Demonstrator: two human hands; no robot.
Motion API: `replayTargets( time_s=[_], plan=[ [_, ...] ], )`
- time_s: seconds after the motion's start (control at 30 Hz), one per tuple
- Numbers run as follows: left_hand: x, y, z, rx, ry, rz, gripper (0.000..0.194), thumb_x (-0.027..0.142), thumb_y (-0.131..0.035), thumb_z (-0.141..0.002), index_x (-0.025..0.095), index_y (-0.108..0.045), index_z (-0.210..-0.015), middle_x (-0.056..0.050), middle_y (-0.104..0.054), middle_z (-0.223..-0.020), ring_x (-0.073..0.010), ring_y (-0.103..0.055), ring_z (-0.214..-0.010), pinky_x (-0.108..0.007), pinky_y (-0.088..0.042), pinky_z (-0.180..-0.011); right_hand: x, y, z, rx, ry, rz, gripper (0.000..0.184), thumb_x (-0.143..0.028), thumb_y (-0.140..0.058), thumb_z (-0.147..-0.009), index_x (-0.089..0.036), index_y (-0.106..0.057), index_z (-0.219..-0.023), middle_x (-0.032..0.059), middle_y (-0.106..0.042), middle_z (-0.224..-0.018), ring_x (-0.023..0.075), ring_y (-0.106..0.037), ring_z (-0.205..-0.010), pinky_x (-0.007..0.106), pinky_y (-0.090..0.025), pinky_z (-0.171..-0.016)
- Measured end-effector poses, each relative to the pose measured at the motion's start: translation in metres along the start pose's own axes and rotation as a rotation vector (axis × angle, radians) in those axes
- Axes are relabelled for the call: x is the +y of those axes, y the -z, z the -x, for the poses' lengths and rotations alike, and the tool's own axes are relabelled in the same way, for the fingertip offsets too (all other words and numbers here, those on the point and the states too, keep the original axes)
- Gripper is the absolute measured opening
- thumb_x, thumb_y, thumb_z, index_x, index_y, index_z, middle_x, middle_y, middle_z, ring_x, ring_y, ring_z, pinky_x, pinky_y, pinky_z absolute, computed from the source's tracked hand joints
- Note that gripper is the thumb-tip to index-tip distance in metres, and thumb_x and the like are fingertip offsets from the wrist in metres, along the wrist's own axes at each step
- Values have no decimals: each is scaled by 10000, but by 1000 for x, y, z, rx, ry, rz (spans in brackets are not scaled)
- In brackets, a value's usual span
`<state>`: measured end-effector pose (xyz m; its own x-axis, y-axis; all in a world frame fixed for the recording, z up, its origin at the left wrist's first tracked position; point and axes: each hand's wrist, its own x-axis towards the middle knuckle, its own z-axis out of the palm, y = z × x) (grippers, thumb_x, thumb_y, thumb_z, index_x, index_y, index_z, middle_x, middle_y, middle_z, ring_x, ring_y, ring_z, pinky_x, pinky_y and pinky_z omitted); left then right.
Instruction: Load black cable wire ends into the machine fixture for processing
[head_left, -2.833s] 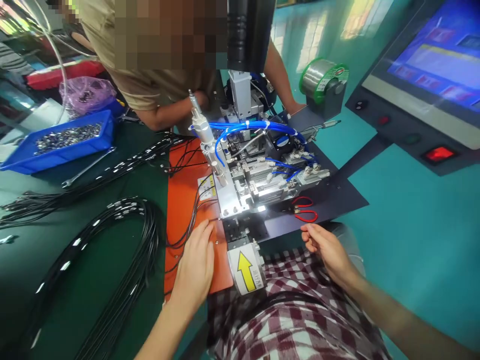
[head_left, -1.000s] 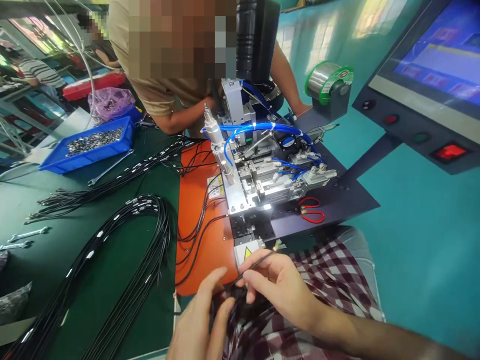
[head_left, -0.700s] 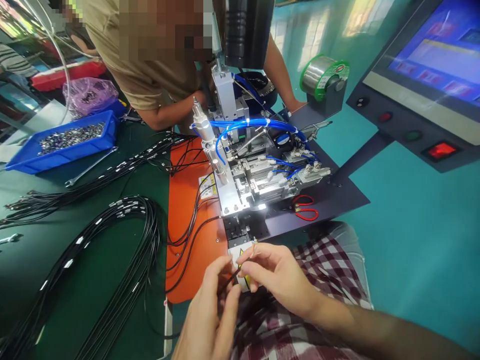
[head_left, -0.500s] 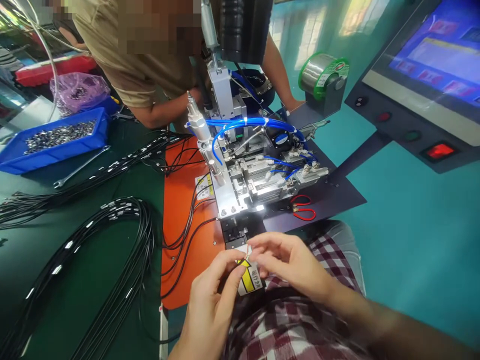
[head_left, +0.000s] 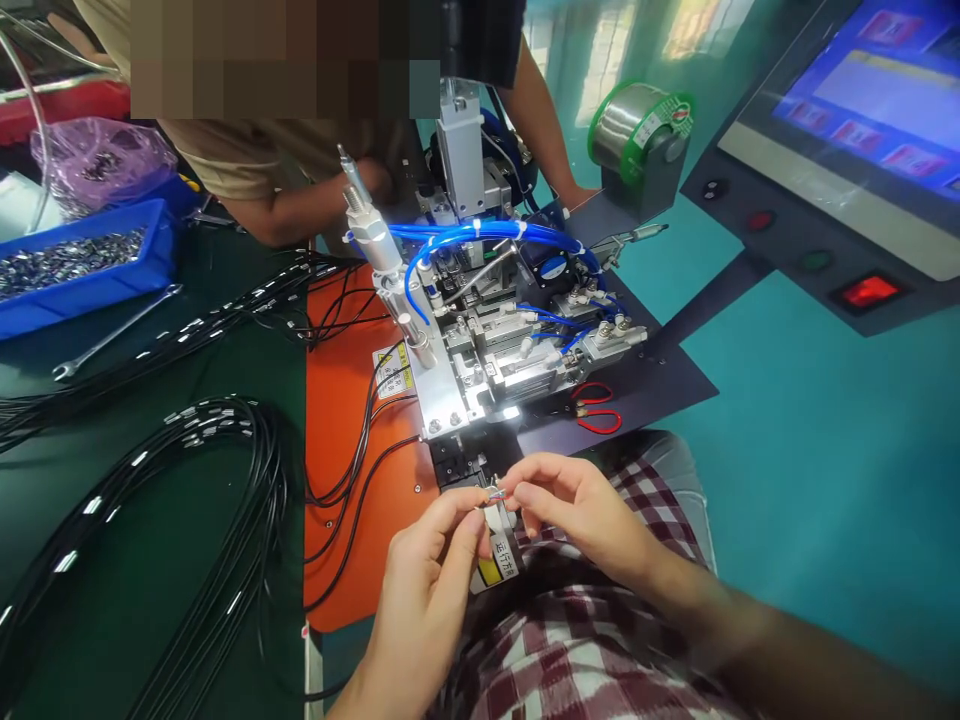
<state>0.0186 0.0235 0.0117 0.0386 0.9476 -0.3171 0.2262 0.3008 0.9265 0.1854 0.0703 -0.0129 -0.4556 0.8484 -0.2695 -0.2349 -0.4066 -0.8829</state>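
Between my fingertips, just in front of the machine's near end, is the stripped end of a cable (head_left: 495, 495) with thin red and pale wires. My left hand (head_left: 435, 570) is closed, thumb and fingers pinching the cable just behind its bared wires. From the right, my right hand (head_left: 570, 505) pinches the wire tips between thumb and index finger. Beneath the hands sits a label with a yellow mark (head_left: 491, 570), partly covered. Directly beyond them stands the metal machine (head_left: 487, 370), with several black cables (head_left: 367, 430) running into its left side over an orange plate (head_left: 337, 540).
Bundled black cables (head_left: 255, 450) lie on the green table at left, near a wrench (head_left: 112, 335) and a blue bin (head_left: 82, 300) of metal parts. Red-handled scissors (head_left: 596, 415), a solder spool (head_left: 626, 135) and a control panel (head_left: 840, 200) are right. A co-worker (head_left: 247, 170) leans behind the machine.
My right fingers have closed in on the wires, which now stretch sideways between both hands. The view has shifted slightly, moving the machine and table left in the picture.
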Motion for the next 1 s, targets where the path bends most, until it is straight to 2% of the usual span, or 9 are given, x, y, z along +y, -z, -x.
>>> replayTargets(
  time_s=[0.13,0.23,0.4,0.53,0.67,0.73,0.83,1.0],
  plan=[
    [1,-2,0,4,-22,3,259,340,-521,-903,221,-654,-1089,-2,-599,-700,-148,-538,-632,-211,-432,-560,0,-3,0,17,-13,-12,272,-410,-722,-751,-155,-634,-784,-34,-582,-667,73,-495,-523,215,-410,-531],
    [0,-1,2,19,-8,-5,312,345,-525,-901,238,-610,-1182,-2,-591,-725,-157,-552,-661,-217,-449,-581,2,-8,1,34,-20,-6,280,-413,-721,-748,-153,-618,-760,-36,-574,-656,71,-485,-512,215,-407,-523],
    [-4,2,3,19,6,-18,392,362,-525,-894,264,-559,-1272,-8,-580,-731,-167,-522,-624,-241,-430,-550,8,-19,5,18,-23,14,304,-436,-669,-791,-158,-559,-736,-26,-576,-627,72,-460,-497,216,-376,-507],
    [0,0,3,5,16,49,330,368,-539,-879,259,-601,-1185,-13,-596,-761,-157,-496,-579,-245,-423,-510,11,-23,7,50,-16,68,327,-463,-646,-794,-169,-523,-719,-33,-547,-609,80,-450,-500,220,-359,-507],
    [7,-4,1,79,-2,141,151,345,-646,-812,226,-632,-904,-9,-586,-865,-118,-518,-582,-231,-449,-533,13,-21,9,64,34,206,264,-390,-614,-825,-168,-529,-711,-41,-491,-610,83,-440,-534,216,-353,-509],
    [7,-5,0,114,43,236,156,343,-670,-800,206,-599,-825,13,-568,-748,-94,-488,-536,-205,-408,-499,14,-20,10,67,76,263,222,-338,-597,-839,-167,-534,-713,-32,-501,-635,85,-446,-556,217,-372,-525],
    [3,-5,-3,63,168,420,195,359,-654,-822,185,-565,-817,66,-465,-498,-61,-362,-453,-168,-304,-464,13,-21,11,74,97,290,193,-299,-580,-844,-167,-533,-712,-33,-498,-624,86,-449,-554,217,-377,-524],
    [4,-5,-6,1,226,575,251,374,-675,-801,157,-553,-766,86,-401,-423,-44,-271,-435,-167,-242,-464,12,-24,9,62,57,257,190,-299,-562,-835,-168,-523,-704,-36,-486,-605,87,-444,-524,222,-363,-505]
  ],
)
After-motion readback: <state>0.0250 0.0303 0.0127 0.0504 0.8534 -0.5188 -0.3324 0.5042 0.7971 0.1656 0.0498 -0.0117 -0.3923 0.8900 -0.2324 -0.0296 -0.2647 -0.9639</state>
